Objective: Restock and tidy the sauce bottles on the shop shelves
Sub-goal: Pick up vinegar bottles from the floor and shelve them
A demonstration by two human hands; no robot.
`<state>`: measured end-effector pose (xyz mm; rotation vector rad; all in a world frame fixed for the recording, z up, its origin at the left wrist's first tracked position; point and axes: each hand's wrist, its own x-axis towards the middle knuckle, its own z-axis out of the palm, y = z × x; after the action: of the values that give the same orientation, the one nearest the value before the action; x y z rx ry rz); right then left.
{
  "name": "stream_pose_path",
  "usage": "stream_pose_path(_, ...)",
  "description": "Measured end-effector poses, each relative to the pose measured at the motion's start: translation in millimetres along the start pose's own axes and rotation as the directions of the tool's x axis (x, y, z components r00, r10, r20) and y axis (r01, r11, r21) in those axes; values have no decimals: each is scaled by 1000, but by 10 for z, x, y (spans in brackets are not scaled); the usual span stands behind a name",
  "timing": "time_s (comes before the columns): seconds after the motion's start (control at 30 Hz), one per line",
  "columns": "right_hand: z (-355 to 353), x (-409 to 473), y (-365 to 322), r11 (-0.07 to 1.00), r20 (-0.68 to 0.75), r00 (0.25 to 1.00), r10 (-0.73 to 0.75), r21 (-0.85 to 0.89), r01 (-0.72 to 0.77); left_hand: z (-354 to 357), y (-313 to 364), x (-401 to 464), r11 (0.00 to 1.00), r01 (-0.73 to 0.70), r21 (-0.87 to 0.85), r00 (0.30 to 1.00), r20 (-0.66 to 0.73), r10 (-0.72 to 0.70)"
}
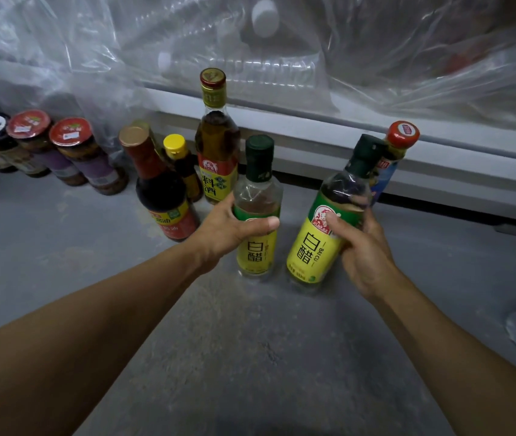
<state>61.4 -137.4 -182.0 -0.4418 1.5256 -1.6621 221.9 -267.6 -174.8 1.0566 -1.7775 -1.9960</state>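
- At centre frame, the left hand [234, 229] grasps a white vinegar bottle [258, 212] around its upper label, thumb across the front; the bottle stands upright on the grey floor [250, 357], green cap up.
- Right hand [363, 247] grasps a second white vinegar bottle [329, 228] at mid-body, thumb on the label. This bottle tilts with its green cap leaning to the right; whether its base touches the floor cannot be determined.
- Directly behind the tilted bottle, a red-capped bottle [400, 143] with a blue label shows; only its top and part of the label are visible.
- Just behind the upright vinegar bottle stands a tall cooking wine bottle [215, 143] with a yellow label.
- To the left of it: a small yellow-capped bottle [181, 165] and a dark soy sauce bottle [162, 187] with a red neck, close together.
- Further left, a row of jars [71, 152] with red lids runs toward the frame edge.
- Behind all items, a white shelf edge [344, 133] carries clear plastic wrapping [250, 42] over blurred contents.
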Motion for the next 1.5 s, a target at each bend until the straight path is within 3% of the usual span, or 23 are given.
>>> stream_pose_path(0.1,38,-62,-94,991,78,995,57,118,-66,-25,85,-61,998,21,-67,1000,8,-20)
stream_pose_path(0.4,365,-549,-785,989,91,989,120,79,-127,-166,771,-696,978,143,-154,989,-23,-148)
stream_pose_path(0.57,649,-941,-1607,969,117,965,235,45,-241,-224,1652,-1245,955,186,-231,979,-43,-201)
stream_pose_path(0.77,1145,-1343,-2962,972,124,965,232,-49,-228,-358,2937,-1879,950,195,-244,968,-107,-226)
stream_pose_path(0.9,1521,-1601,-3902,977,158,968,194,-118,-176,-481,3834,-2272,947,167,-274,963,-162,-217)
stream_pose_path(1.2,2183,-2125,-5788,975,264,964,27,-218,32,-708,5742,-3069,963,-40,-268,954,-298,-43)
stream_pose_path(1.5,2590,-2564,-7217,958,363,925,-117,-205,202,-708,7148,-3800,959,-194,-207,877,-475,74)
